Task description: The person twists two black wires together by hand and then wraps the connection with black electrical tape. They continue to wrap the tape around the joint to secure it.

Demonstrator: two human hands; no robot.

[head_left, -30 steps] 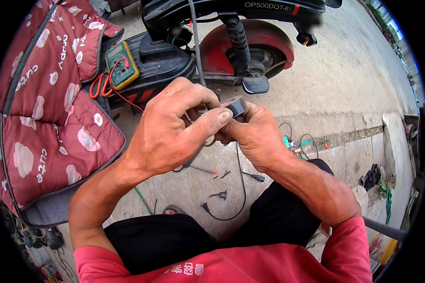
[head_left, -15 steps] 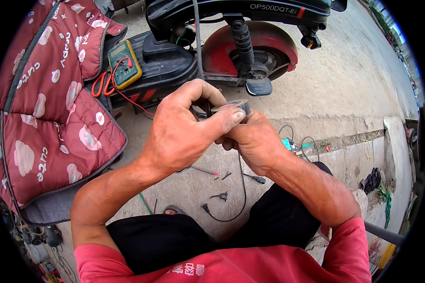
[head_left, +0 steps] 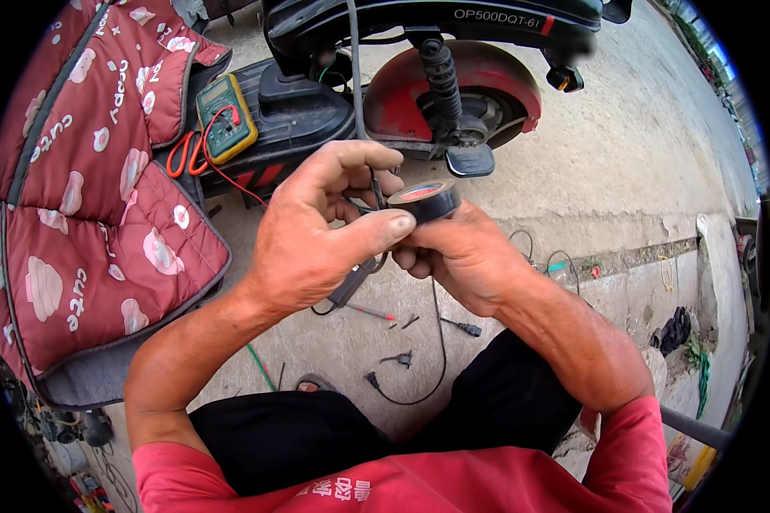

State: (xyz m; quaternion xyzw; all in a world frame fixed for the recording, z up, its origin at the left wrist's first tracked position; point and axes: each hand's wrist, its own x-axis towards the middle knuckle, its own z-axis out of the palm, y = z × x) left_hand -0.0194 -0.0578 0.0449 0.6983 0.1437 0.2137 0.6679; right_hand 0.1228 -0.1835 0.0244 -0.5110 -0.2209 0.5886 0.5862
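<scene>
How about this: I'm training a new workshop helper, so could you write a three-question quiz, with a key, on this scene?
1. Multiple choice: which thing lies on the black scooter bodywork?
A) a power plug
B) a multimeter
C) a sandal
2. True or false: the right hand holds a roll of black electrical tape.
3. Fill in the blank: the maroon quilted cover lies on the person's ____ side.

Key:
1. B
2. True
3. left
</scene>
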